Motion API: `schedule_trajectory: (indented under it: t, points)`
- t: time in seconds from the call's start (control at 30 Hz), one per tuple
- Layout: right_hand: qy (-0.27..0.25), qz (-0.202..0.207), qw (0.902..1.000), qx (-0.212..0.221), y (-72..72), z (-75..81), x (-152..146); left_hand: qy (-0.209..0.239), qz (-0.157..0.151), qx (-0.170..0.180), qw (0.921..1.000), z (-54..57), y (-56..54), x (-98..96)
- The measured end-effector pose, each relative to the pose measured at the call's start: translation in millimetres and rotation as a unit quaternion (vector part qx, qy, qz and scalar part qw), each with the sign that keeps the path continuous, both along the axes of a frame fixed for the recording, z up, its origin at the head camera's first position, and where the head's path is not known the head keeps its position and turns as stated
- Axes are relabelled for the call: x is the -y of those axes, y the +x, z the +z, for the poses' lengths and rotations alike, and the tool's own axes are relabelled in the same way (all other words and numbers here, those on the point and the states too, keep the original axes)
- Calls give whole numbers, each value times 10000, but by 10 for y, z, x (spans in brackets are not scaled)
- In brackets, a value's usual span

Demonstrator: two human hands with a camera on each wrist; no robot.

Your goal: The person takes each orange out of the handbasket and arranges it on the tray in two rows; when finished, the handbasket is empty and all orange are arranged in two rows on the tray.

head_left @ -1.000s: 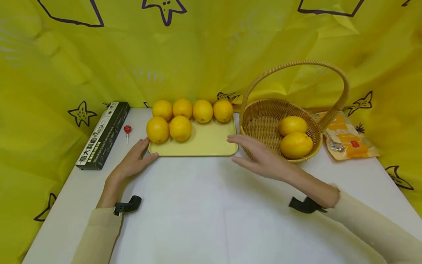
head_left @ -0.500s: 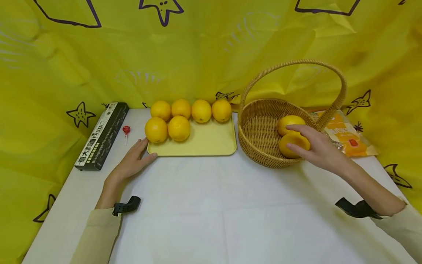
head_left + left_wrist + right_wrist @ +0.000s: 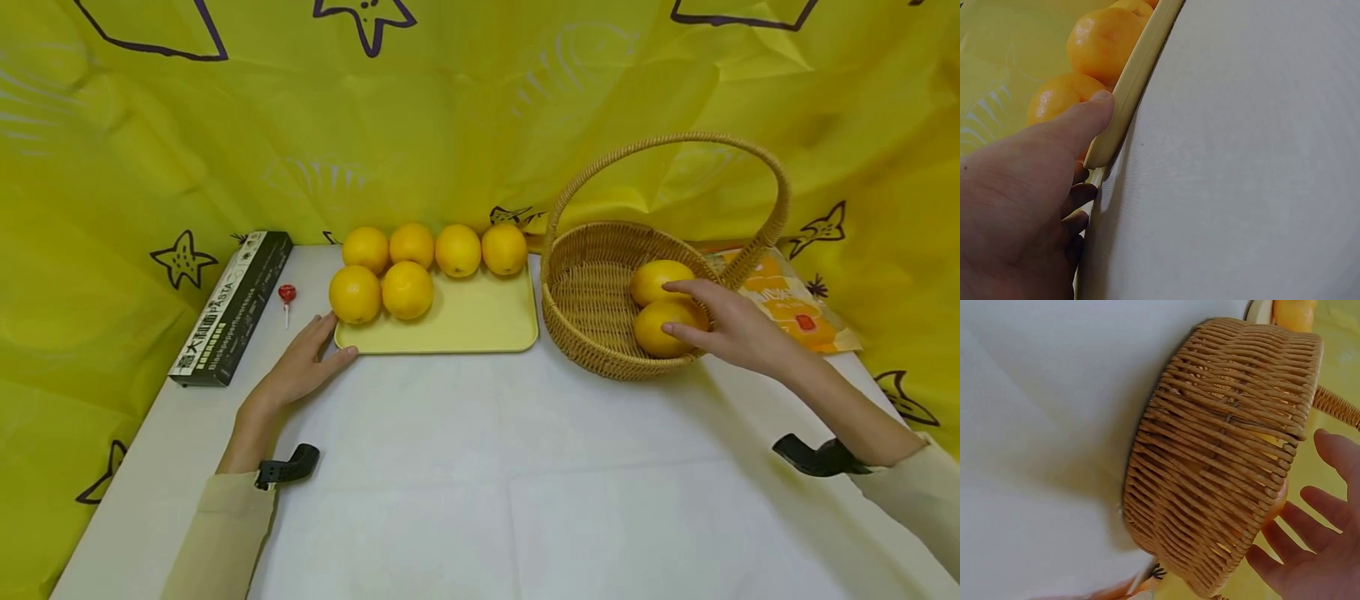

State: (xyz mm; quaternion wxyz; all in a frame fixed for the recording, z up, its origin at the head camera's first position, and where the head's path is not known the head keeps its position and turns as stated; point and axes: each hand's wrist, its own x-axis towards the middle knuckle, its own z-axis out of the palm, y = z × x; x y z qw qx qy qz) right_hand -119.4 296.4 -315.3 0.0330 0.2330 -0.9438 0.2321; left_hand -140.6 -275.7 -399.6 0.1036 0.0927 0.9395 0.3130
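Note:
My left hand [image 3: 300, 371] rests at the near left corner of a pale yellow tray [image 3: 480, 321]. In the left wrist view its thumb [image 3: 1094, 115] touches the tray rim [image 3: 1138, 75], with the other fingers beside the corner. Several oranges [image 3: 407, 290] sit on the tray, in a back row and at the front left. My right hand [image 3: 738, 329] reaches over the near right rim of a wicker basket [image 3: 592, 300], fingers spread around the nearer of two oranges [image 3: 663, 327]. The other orange [image 3: 660, 279] lies just behind it. Contact with the fruit cannot be made out.
The basket's tall handle [image 3: 675, 142] arches above it. A snack bag [image 3: 795, 304] lies at its right. Left of the tray are a red lollipop [image 3: 287, 293] and a black pasta box [image 3: 232, 308]. A yellow patterned cloth [image 3: 450, 108] hangs behind the white table [image 3: 450, 467].
My right hand has moved right, from beside the tray's right edge to over the nearer orange in the basket. The left hand has stayed at the tray corner.

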Motion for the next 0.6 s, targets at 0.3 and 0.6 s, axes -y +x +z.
schedule_trajectory:
  t: [0.3,0.6]
  points:
    - [166,-11,9999,-10,-16,-59,-22,1,13,21,10000,-8,8,15]
    - [358,-96,9990,229,-68,-110,-26,55,9,32,10000,-2,10,0]
